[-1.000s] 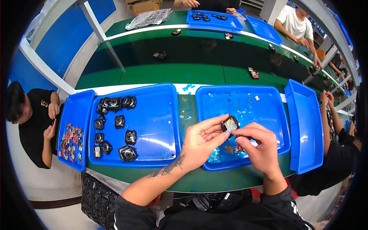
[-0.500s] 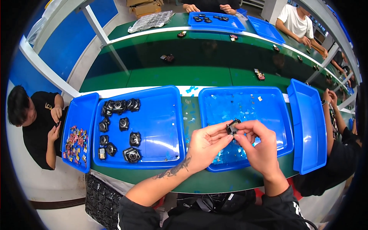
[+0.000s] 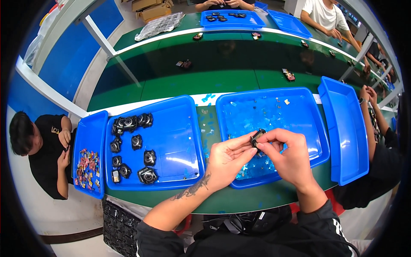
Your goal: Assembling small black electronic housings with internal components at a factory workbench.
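Observation:
Over the right-hand blue tray (image 3: 274, 93), both of my hands meet on a small black casing (image 3: 257, 137) with a paler inner face. My left hand (image 3: 227, 162) pinches it from the left between thumb and fingers. From the right, the thumb and forefinger of my right hand (image 3: 289, 158) press against it; its other fingers curl behind. Bits of clear and bluish film lie scattered in the tray below. Another blue tray (image 3: 171, 128) on the left holds several black camera-like units (image 3: 148, 174) with round lenses, grouped toward its left side.
At far left a narrow blue tray (image 3: 105, 132) holds small coloured parts (image 3: 87, 167). A deep blue bin (image 3: 347, 132) stands at right. Beyond a white rail, a green conveyor belt (image 3: 205, 79) carries a few small circuit-board units (image 3: 288, 75). Co-workers sit around the line.
The black casing has turned in my fingers, and my right thumb and forefinger have closed farther over it. The whole view has shifted slightly.

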Demonstrator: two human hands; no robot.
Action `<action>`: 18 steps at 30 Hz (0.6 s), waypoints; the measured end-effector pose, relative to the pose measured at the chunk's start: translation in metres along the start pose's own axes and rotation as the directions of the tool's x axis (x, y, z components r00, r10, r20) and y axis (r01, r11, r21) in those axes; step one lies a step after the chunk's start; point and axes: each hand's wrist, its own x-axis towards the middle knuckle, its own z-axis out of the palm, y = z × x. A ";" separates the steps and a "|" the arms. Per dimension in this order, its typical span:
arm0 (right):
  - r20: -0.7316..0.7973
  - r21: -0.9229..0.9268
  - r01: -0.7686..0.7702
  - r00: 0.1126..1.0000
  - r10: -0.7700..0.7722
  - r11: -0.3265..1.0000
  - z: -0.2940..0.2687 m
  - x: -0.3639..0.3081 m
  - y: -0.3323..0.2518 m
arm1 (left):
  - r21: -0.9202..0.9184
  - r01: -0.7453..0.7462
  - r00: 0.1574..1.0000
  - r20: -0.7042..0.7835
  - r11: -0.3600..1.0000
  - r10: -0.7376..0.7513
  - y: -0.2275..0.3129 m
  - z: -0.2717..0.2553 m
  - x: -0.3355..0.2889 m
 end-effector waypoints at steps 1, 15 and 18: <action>-0.001 0.002 -0.002 1.000 0.002 1.000 0.000 0.000 0.001 | 0.016 -0.017 1.000 0.001 1.000 0.017 -0.001 0.000 0.000; 0.113 0.514 -0.192 0.981 0.156 0.836 0.000 -0.004 0.012 | 0.215 -0.070 0.993 -0.081 0.974 0.089 0.006 0.002 -0.001; 0.178 0.582 -0.235 0.971 0.160 0.778 0.005 -0.004 0.017 | 0.268 -0.042 0.990 -0.117 0.962 0.076 0.005 0.000 0.000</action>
